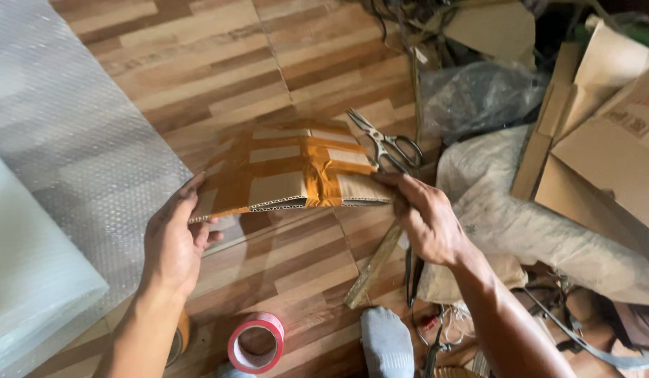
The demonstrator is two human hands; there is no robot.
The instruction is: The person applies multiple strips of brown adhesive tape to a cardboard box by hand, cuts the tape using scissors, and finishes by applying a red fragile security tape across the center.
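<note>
Nearest the camera, low in the head view, a grey-socked foot rests on the wood-patterned floor, with a red-rimmed tape roll just left of it and a brown tape roll partly hidden under the left forearm. Above these, the left hand closes its grip on the left end of a flat cardboard bundle bound in brown tape, and the right hand closes on the right end. That bundle hangs above the floor between both hands, its long axis running left to right, corrugated edge facing the camera. Scissors lie just beyond the right hand, a wooden stick beneath it. Bubble wrap spreads to the left. Cardboard boxes and a plastic sack crowd the right, so open room lies ahead, on bare floor.
</note>
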